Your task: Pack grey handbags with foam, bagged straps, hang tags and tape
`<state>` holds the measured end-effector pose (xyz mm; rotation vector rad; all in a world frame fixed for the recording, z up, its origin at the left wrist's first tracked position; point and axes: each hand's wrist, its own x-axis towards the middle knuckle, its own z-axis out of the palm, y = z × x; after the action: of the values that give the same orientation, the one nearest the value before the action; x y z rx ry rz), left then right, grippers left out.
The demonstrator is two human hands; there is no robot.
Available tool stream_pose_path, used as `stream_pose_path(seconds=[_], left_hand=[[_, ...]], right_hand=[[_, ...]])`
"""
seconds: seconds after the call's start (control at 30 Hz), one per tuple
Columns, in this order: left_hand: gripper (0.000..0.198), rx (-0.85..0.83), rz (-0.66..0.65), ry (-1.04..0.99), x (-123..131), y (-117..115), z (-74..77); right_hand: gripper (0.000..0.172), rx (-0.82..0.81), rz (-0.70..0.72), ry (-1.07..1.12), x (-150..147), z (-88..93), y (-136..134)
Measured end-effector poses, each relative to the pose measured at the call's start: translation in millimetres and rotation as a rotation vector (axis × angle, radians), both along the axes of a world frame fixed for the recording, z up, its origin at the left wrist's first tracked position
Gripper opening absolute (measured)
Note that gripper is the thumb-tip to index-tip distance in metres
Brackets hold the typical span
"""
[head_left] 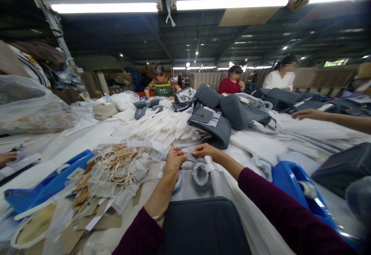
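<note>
Both hands meet above a dark grey bag (203,224) that lies flat in front of me. My left hand (174,161) is closed, thumb and fingers pinched at a small, thin, pale piece I cannot make out. Close by on the right, my right hand (207,151) pinches at the same spot, its fingertips almost touching the left ones. Just below them sits a coiled strap (200,175) wrapped in clear film. Beside that coil stands a handle wrapped in white padding (213,175). Part of another wrapped coil is hidden behind my left wrist.
Tags with strings and small clear packets (118,170) are heaped at left. Blue tape dispensers stand left (49,185) and right (301,193). Grey bags (210,123) lie ahead on white sheets (165,125). Co-workers sit across; another person's arm (327,116) reaches in from the right.
</note>
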<state>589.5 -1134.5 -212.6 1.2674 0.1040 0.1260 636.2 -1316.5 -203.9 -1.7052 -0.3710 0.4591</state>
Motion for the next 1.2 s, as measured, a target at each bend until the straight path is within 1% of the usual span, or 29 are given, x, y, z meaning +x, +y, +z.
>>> stream_pose_path(seconds=[0.2,0.37,0.57,0.77,0.97,1.2], left_hand=[[0.042,-0.036,-0.013,0.003,-2,1,3.9],[0.039,-0.063,-0.006,0.010,-2,2,5.9],[0.039,-0.087,0.017,0.036,-4,2,7.7],[0.038,-0.098,0.034,0.056,-4,3,8.2],[0.040,-0.105,0.042,0.048,-1,4,6.9],[0.041,-0.081,0.059,0.003,0,4,3.6]], right_hand=[[0.048,-0.033,-0.030,-0.041,0,3.3,-1],[0.043,-0.060,0.013,-0.069,0,7.6,-5],[0.042,-0.072,0.029,-0.116,-1,15.4,-1],[0.041,-0.119,0.085,-0.165,-1,22.3,4],[0.033,-0.180,0.115,-0.226,8,23.5,8],[0.026,-0.259,0.206,-0.262,10,28.2,11]])
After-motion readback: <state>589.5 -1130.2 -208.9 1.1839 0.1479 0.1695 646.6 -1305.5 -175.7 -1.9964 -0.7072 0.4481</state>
